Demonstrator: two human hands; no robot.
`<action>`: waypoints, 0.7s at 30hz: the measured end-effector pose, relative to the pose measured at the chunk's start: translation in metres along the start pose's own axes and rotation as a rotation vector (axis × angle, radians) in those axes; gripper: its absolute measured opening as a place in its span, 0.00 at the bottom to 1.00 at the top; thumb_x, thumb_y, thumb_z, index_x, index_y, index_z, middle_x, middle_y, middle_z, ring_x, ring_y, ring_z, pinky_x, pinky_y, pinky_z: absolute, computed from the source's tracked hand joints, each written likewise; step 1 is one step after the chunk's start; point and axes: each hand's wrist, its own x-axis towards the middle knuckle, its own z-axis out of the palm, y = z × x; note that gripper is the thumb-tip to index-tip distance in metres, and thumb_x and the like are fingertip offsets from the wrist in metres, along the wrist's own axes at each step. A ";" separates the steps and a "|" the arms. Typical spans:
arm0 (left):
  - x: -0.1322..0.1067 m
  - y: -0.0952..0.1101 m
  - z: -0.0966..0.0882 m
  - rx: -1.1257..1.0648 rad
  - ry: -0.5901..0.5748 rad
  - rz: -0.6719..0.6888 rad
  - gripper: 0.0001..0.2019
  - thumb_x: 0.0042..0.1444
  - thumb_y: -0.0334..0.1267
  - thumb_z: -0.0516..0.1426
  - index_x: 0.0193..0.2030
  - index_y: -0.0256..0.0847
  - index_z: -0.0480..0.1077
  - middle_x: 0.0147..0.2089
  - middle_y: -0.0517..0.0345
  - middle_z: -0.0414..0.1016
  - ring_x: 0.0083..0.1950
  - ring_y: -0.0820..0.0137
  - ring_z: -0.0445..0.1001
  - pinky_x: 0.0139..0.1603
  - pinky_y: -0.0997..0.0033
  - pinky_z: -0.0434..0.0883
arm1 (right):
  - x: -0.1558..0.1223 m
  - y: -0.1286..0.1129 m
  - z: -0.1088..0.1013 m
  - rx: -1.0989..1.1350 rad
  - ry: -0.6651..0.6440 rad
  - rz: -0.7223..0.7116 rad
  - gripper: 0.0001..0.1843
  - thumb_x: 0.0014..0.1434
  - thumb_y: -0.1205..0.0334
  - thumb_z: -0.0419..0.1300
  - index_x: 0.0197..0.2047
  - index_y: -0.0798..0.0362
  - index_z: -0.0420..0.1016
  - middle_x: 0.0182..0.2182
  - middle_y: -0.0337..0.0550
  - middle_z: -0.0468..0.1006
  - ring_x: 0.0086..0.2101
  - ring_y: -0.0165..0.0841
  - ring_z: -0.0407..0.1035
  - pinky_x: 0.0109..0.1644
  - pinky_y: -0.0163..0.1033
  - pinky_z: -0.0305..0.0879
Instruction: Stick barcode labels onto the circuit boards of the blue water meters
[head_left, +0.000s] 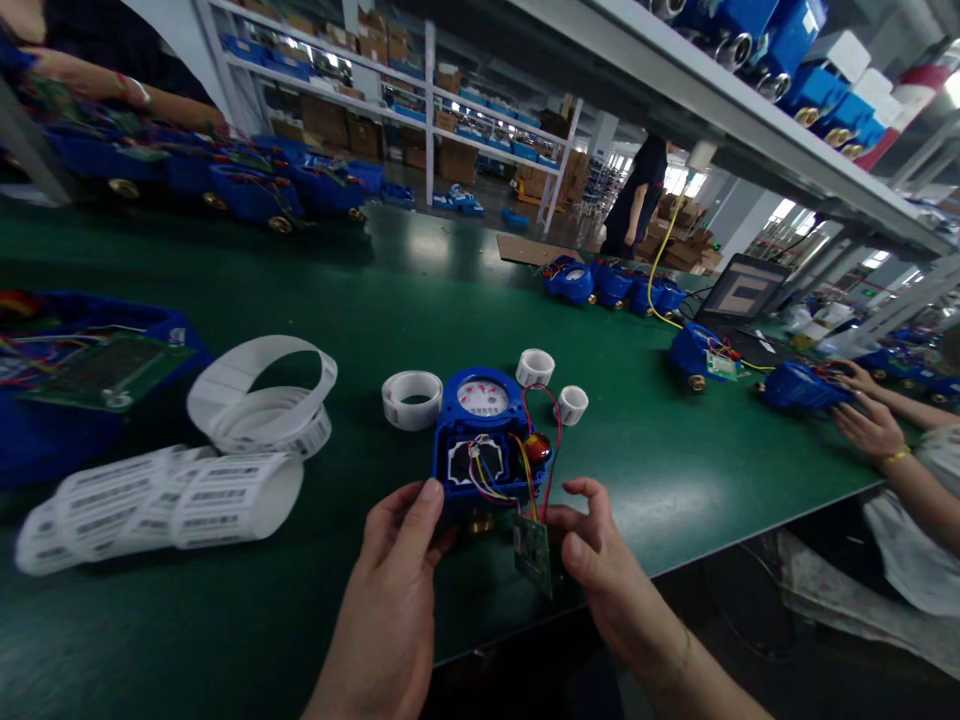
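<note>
A blue water meter (480, 430) with a white dial sits open on the green table (450, 300), coloured wires spilling from its cavity. My left hand (397, 570) grips the meter's near left corner, thumb up against its side. My right hand (600, 550) pinches a small green circuit board (534, 552) that hangs from the wires at the meter's near right corner. A red-orange component (537, 447) sits on the meter's right side.
Long strips of white barcode labels (172, 490) lie at left, small tape rolls (412, 398) around the meter. A blue bin (67, 380) holds circuit boards. A co-worker's hands (862, 410) handle another blue meter at right, near a laptop (742, 290). More meters line the far edge.
</note>
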 end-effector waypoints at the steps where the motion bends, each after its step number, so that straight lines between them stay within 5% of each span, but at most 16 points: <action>1: 0.000 0.000 0.000 0.009 0.002 0.008 0.14 0.56 0.47 0.63 0.45 0.44 0.72 0.46 0.60 0.78 0.52 0.65 0.73 0.50 0.66 0.69 | 0.002 -0.001 0.002 0.020 -0.027 0.024 0.40 0.48 0.46 0.73 0.54 0.43 0.53 0.43 0.41 0.79 0.43 0.38 0.74 0.46 0.42 0.65; 6: 0.002 -0.001 -0.003 0.038 0.030 0.037 0.15 0.54 0.48 0.63 0.46 0.46 0.72 0.45 0.61 0.77 0.49 0.65 0.73 0.52 0.66 0.69 | 0.008 -0.007 0.009 0.121 -0.095 0.112 0.37 0.48 0.57 0.74 0.53 0.44 0.54 0.39 0.37 0.80 0.38 0.33 0.76 0.44 0.38 0.65; 10: 0.003 -0.003 -0.005 0.051 0.067 0.049 0.18 0.53 0.49 0.64 0.49 0.48 0.71 0.48 0.58 0.75 0.55 0.59 0.71 0.62 0.55 0.66 | 0.008 -0.009 0.012 0.257 -0.096 0.154 0.32 0.47 0.61 0.73 0.50 0.45 0.60 0.35 0.35 0.81 0.36 0.34 0.77 0.47 0.42 0.67; 15: 0.006 -0.007 -0.004 0.079 0.096 0.137 0.19 0.53 0.45 0.65 0.51 0.50 0.68 0.56 0.59 0.71 0.64 0.58 0.65 0.71 0.50 0.56 | 0.009 -0.012 0.013 0.562 -0.169 0.281 0.23 0.48 0.49 0.70 0.44 0.48 0.70 0.38 0.41 0.84 0.42 0.40 0.79 0.52 0.47 0.67; 21: 0.009 -0.007 -0.002 0.158 0.150 0.333 0.24 0.51 0.46 0.66 0.54 0.56 0.63 0.59 0.66 0.65 0.66 0.62 0.61 0.72 0.62 0.55 | 0.015 -0.012 0.005 0.600 -0.294 0.487 0.32 0.48 0.30 0.60 0.42 0.50 0.73 0.34 0.49 0.84 0.35 0.40 0.78 0.43 0.44 0.67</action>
